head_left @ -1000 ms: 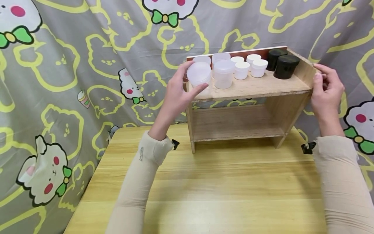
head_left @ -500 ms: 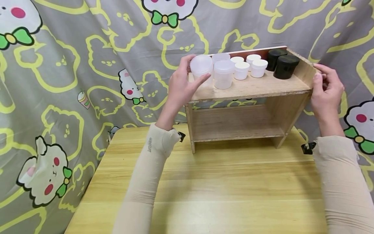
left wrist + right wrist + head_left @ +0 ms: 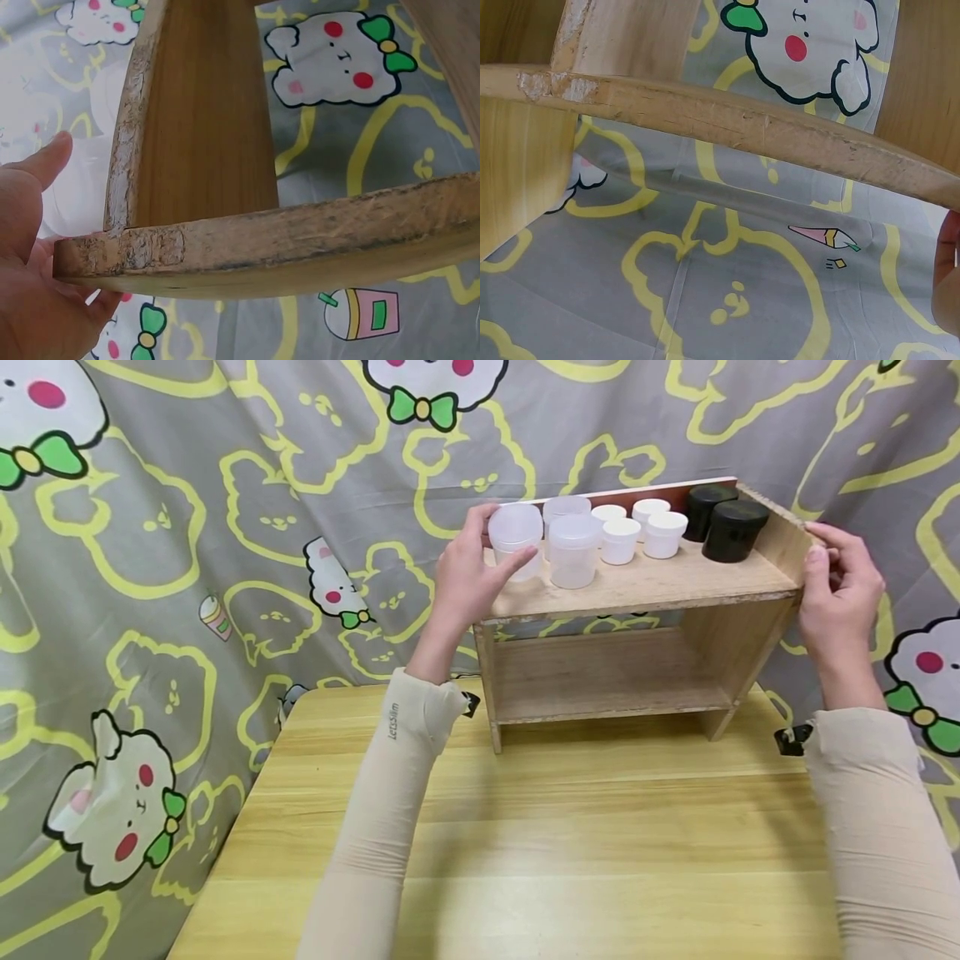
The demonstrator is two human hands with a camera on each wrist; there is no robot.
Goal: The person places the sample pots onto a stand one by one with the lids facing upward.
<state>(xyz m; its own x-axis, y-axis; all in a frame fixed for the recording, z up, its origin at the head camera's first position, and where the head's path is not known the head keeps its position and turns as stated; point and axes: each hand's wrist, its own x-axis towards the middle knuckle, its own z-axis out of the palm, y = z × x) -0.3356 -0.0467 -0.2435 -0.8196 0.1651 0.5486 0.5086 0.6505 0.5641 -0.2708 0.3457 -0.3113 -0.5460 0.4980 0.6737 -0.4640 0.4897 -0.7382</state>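
Note:
My left hand [image 3: 468, 568] is at the left end of a small wooden shelf [image 3: 660, 585], its thumb and fingers around a translucent lidded jar [image 3: 516, 531]. That jar looks upright on the top board; its lower part is partly behind the thumb. Beside it stands another translucent jar [image 3: 574, 552], with one more [image 3: 566, 508] behind. My right hand [image 3: 840, 585] pinches the raised right side of the shelf between thumb and fingers. In the left wrist view, the left thumb [image 3: 49, 159] reaches past the board's edge, the jar pale and washed out beyond it.
Several small white jars, such as the front one [image 3: 621, 542], stand mid-shelf. Two black jars, one in front [image 3: 735, 531], are at the right end. The shelf stands at the back of a wooden table [image 3: 562, 827], before a patterned curtain [image 3: 300, 527].
The left hand has moved right and slightly up. Its translucent jar, tilted toward the camera before, now looks upright and hides the jar behind it. The right hand has stayed put.

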